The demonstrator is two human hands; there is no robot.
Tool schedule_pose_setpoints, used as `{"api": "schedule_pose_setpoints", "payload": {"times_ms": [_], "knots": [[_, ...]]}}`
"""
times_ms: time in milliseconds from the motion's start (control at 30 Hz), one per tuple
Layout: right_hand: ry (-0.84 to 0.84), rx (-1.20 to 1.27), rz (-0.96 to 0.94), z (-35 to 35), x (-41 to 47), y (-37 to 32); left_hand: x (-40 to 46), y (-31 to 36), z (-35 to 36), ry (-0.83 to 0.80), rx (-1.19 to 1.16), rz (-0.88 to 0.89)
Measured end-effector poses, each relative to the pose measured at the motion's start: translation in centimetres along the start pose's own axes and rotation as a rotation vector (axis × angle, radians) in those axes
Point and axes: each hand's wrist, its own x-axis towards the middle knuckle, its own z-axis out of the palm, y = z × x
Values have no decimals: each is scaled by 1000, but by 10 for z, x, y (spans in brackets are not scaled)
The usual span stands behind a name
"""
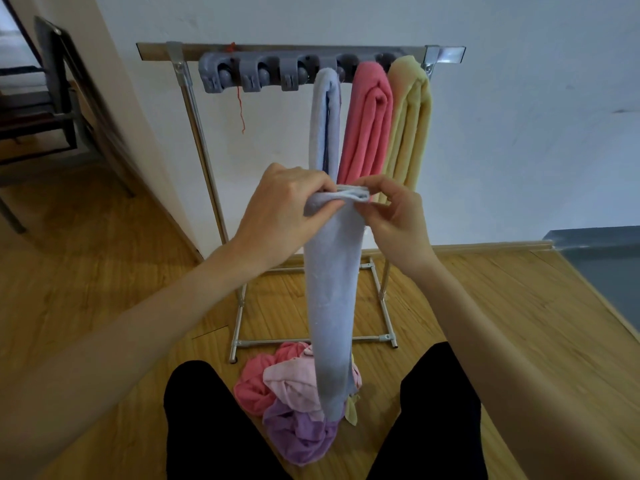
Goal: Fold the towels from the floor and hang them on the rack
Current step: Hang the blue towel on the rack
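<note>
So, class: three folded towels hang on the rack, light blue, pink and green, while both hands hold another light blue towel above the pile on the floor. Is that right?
Not quite. The head view shows the third hanging towel is yellow, not green. The rest stands: light blue and pink hang on the rack, and the left hand and right hand hold another light blue towel above the pile.

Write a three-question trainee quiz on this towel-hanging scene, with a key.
1. True or false: three towels already hang on the rack.
2. Which hung towel is rightmost? A) yellow towel B) pink towel C) pale blue hung towel
3. What do the left hand and right hand hold?

Key: 1 true. 2 A. 3 the top edge of a folded light blue towel, which hangs down over the towel pile on the floor.
</note>
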Motion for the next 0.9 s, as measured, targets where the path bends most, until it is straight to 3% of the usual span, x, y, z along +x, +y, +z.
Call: {"api": "schedule_pose_setpoints", "payload": {"times_ms": [100,200,333,467,600,767,900], "knots": [[14,16,60,10,2,5,-14,-8,5,39,-43,-37],[46,34,161,13,1,10,-52,-20,21,114,-155,-244],[47,68,281,14,-4,10,-110,-41,54,-239,-421,-603],[42,119,325,15,-7,2,-146,-57,93,-499,-577,-701],[79,209,347,8,-6,-5,-162,-56,125,-594,-607,-796],[315,257,383,-16,-6,2,-179,-48,146,-638,-747,-968],[595,250,586,-39,-20,49,-180,-58,154,-560,-776,-1096]]}}
